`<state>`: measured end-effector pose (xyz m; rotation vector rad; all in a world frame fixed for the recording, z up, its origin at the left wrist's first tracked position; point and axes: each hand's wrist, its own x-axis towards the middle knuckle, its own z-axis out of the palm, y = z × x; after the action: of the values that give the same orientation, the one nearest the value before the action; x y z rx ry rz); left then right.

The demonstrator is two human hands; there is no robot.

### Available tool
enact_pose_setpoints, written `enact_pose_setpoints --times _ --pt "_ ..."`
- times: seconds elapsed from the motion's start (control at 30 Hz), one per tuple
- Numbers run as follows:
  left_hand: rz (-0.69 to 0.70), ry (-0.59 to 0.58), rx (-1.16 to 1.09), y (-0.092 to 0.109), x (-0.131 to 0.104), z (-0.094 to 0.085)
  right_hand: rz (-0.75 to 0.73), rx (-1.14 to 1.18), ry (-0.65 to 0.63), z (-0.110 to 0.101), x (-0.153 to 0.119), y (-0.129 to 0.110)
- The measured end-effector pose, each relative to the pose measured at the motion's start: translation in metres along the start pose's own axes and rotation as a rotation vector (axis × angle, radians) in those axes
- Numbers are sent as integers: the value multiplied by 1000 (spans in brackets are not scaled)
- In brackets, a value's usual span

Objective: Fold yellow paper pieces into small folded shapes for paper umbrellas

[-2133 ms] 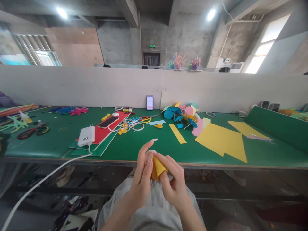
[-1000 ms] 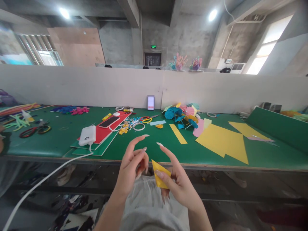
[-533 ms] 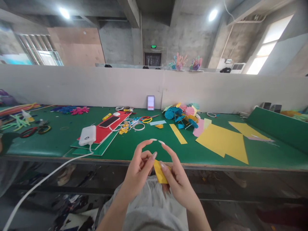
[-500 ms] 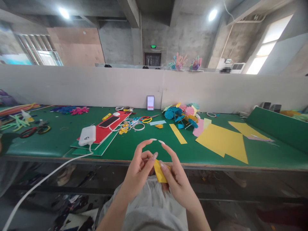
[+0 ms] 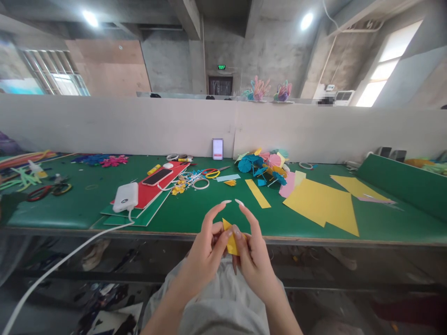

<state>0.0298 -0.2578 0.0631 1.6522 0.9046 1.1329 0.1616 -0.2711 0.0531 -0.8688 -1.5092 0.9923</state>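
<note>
A small folded piece of yellow paper (image 5: 232, 245) is held over my lap, at the front edge of the green table (image 5: 195, 218). My left hand (image 5: 209, 242) pinches its left side between thumb and fingers, the index finger raised. My right hand (image 5: 254, 249) grips its right side, with the thumb on the front and the index finger also raised. A pointed corner of the paper sticks up between the hands. Beyond them lie a yellow strip (image 5: 257, 193), a light blue strip (image 5: 228, 177) and scissors (image 5: 212, 173) with red and yellow handles.
On the left are a white power bank (image 5: 125, 197) with a cable, a phone (image 5: 158, 177) and red board (image 5: 148, 194). Paper umbrellas (image 5: 251, 163) stand at the back; large yellow sheets (image 5: 323, 204) lie right. A lit phone (image 5: 218, 149) leans on the partition (image 5: 157, 125).
The yellow paper has turned, its corner now pointing up. Both thumbs have come closer together, and my left hand has shifted slightly right.
</note>
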Motion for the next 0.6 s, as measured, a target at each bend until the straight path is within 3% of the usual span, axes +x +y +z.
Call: enact_pose_setpoints --times 0.3,0.47,0.6 --pt "-11 -56 28 -1 -1 0 -34 -8 97 3 2 6" --pt "-45 -122 -3 -1 -3 1 -30 -5 225 7 3 5" --pt "-50 -126 -34 1 -3 1 22 35 224 6 3 1"
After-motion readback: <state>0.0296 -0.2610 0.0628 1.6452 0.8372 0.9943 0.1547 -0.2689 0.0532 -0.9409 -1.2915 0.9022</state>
